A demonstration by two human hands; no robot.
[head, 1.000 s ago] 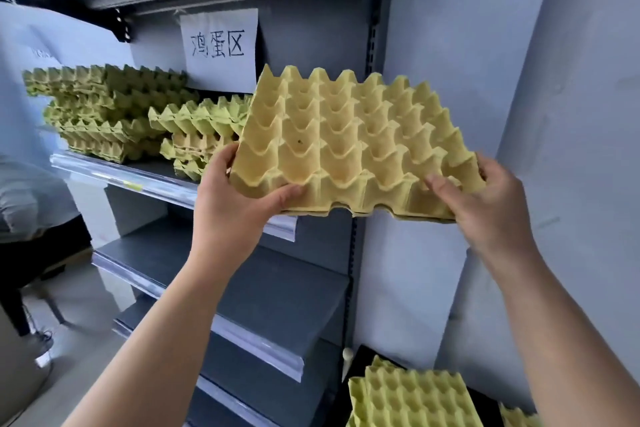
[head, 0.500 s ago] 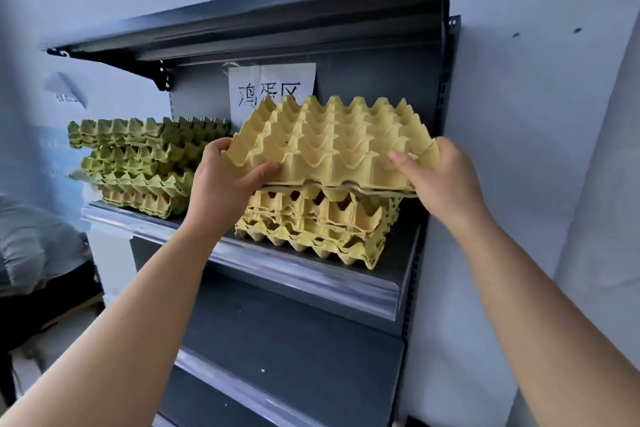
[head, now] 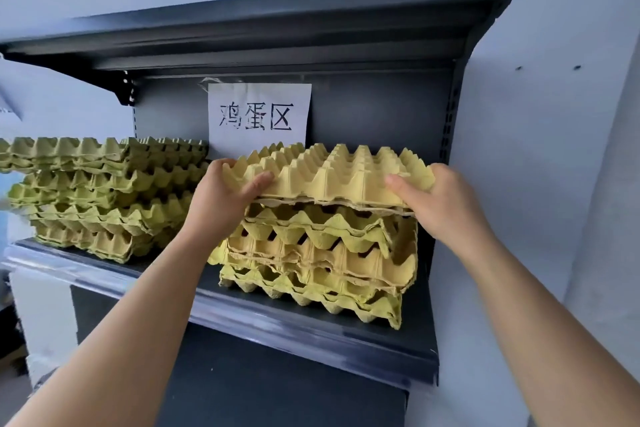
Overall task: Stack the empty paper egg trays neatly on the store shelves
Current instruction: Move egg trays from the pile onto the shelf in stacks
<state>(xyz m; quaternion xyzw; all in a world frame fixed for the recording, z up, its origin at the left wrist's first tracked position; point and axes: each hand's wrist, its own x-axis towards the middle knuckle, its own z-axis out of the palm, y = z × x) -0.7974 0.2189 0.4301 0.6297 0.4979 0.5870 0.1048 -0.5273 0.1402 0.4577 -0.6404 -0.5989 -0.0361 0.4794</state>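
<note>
A yellow paper egg tray (head: 332, 177) lies level on top of the right-hand stack of trays (head: 318, 260) on the dark shelf (head: 311, 326). My left hand (head: 221, 198) grips its left front corner, thumb on top. My right hand (head: 436, 201) grips its right front corner the same way. The tray touches or nearly touches the stack below; I cannot tell which. A second, taller greenish stack (head: 104, 198) stands on the left part of the same shelf.
A white paper sign (head: 258, 114) with handwritten characters hangs on the shelf's back panel. The top shelf (head: 277, 28) overhangs the stacks. A lower dark shelf (head: 277, 388) lies below. Pale walls close in on the right.
Both hands have carried the tray from in front of the shelf, tilted, into the shelf and lowered it level onto the right stack. The view has shifted closer.
</note>
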